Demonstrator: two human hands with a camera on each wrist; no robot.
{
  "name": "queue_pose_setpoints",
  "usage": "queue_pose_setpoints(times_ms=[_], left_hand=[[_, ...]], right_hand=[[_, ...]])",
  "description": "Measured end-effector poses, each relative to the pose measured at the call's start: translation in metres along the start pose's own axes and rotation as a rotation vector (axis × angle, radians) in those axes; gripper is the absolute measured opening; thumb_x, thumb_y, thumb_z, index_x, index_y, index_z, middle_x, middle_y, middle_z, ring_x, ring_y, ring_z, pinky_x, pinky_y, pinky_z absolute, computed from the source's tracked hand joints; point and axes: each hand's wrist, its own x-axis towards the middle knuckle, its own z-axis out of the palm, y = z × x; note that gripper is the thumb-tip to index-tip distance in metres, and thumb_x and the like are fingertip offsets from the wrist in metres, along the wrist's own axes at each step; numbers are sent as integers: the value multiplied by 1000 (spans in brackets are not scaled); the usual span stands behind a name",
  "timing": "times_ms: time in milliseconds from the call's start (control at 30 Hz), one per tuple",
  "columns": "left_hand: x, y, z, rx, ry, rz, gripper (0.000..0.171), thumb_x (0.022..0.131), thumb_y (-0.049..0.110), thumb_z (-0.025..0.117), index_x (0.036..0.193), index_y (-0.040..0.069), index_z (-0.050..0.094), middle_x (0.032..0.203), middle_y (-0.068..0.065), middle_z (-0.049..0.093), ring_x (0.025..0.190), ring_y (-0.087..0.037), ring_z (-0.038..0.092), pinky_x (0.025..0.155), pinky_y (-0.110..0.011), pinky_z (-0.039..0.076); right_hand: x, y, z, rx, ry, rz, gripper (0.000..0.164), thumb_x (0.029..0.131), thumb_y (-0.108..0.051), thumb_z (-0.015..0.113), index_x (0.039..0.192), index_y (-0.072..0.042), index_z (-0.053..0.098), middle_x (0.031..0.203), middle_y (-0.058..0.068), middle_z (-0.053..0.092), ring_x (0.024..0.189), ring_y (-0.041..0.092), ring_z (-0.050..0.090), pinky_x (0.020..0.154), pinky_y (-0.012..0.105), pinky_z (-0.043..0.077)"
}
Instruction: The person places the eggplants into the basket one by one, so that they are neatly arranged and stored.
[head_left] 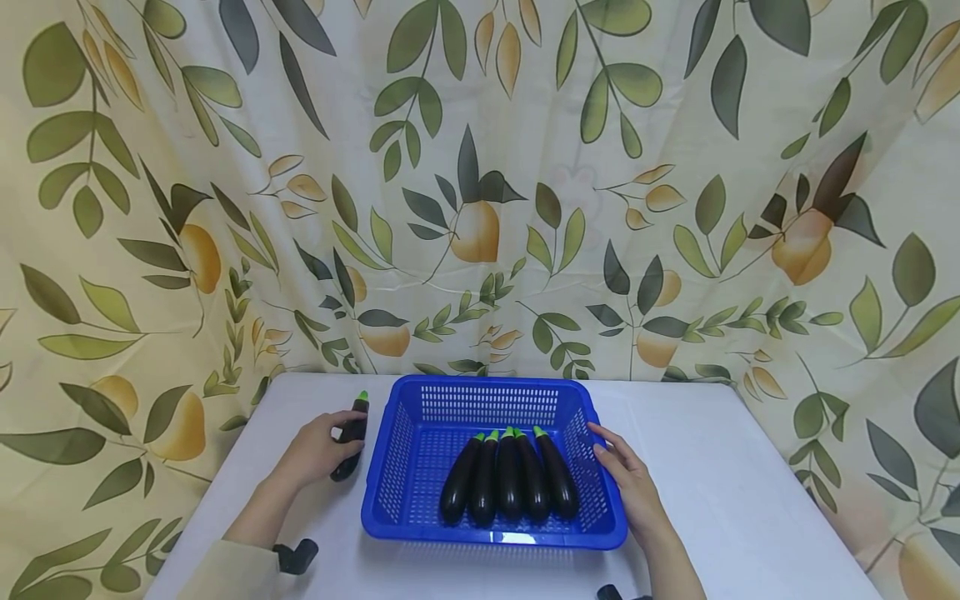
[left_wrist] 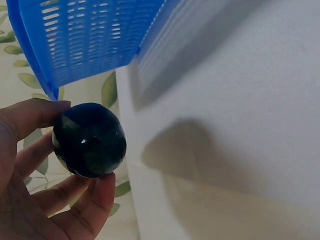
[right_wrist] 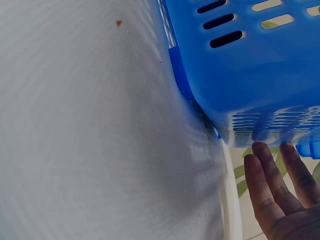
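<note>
My left hand (head_left: 317,448) pinches a dark eggplant (head_left: 351,442) with a green stem, just left of the blue plastic basket (head_left: 495,542). In the left wrist view the rounded end of this eggplant (left_wrist: 90,141) faces the camera, gripped between thumb and fingers, with a shadow on the cloth beside it. Several eggplants (head_left: 510,483) lie side by side in the basket, stems toward the far side. At the basket's right side is my right hand (head_left: 633,483), its fingertips at the rim. The right wrist view has its extended fingers (right_wrist: 270,187) against the slotted basket wall (right_wrist: 265,80).
A white cloth-covered table (head_left: 697,483) carries the basket. Behind it hangs a curtain (head_left: 480,275) printed with leaves and fruit. A black device (head_left: 296,557) sits at the left wrist, and another dark piece (head_left: 609,592) shows near the right wrist.
</note>
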Motion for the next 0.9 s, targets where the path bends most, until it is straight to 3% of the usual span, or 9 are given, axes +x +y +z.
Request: queue_pose_setpoints(times_ms=[900], left_hand=[[-12,33,-13,-35,-3,31,47,92,24,76,139,21,66,127,-19,66,93,-23,67,66,-32,57]], right_hand=[[1,1,-1,2,-8,2,53,107,-50,50,156,-30,46,155,17,50,138,41,54,103,53,56]])
